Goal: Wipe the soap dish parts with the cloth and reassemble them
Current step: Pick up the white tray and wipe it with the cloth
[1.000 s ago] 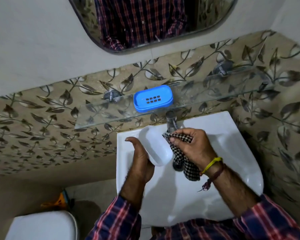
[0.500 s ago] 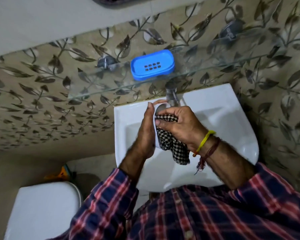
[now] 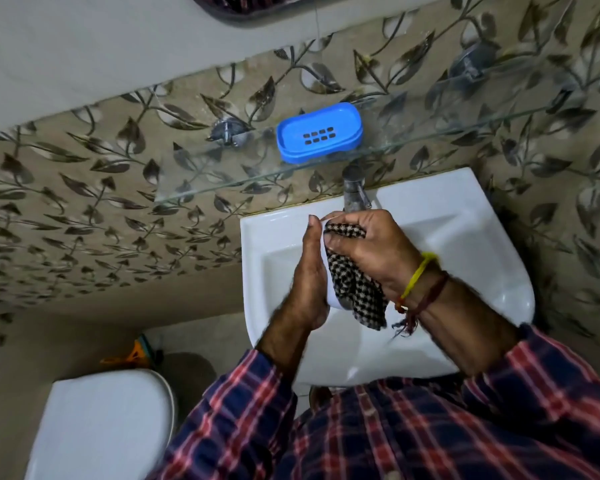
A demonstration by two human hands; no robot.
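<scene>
Cloth [image 3: 355, 285], checked black and white, is bunched under the right hand [image 3: 371, 247], whose fingers curl down and press it into the white soap dish part [image 3: 326, 252]; the thumb sits on the cloth near the part's upper end. Only a thin white edge of that part shows between the two hands, so I cannot tell whether its hollow or its back faces the cloth. The left hand [image 3: 310, 282] stands flat against its far side, fingers pressed together and pointing up toward the tap [image 3: 355, 192], bracing it like a backing board. The part's long axis runs roughly from the tap end down toward the person's chest, and it stands on edge above the white sink [image 3: 465, 244], not resting in it. The right hand lies just to the right of the part and is the one placed to stroke along that axis.

The blue slotted tray [image 3: 320, 135] sits alone on the glass shelf [image 3: 222, 174], up and slightly left of the hands, nothing in it. The sink basin holds nothing that I can see beneath the hands. My judgement: wiping of the white piece is under way, the blue one is yet to be rejoined
</scene>
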